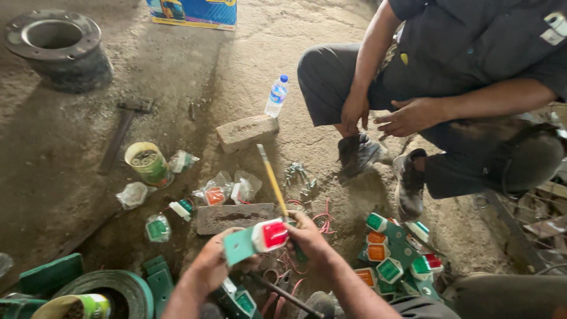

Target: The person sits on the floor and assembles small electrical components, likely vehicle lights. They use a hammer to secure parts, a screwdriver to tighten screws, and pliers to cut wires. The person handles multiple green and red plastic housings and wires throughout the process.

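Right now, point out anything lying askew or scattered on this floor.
Several things look strewn about. Torn plastic wrappers lie loose near a brick, red wires sprawl in a tangle by the right hand, and a hammer lies flat in the dirt. The left hand holds a green bracket with a red lens.

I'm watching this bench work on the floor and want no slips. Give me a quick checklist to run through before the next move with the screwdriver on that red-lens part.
1. Left hand grips the green bracket: ok.
2. Red indicator lamp sits on the bracket, lens in view: ok.
3. Right hand holds the yellow-handled screwdriver: ok.
4. Screwdriver tip seated in a screw: cannot tell, hidden behind the lamp.
5. The other person's hands are apart from the work: ok.
6. Loose red wires lie just beside the right hand: not ok.
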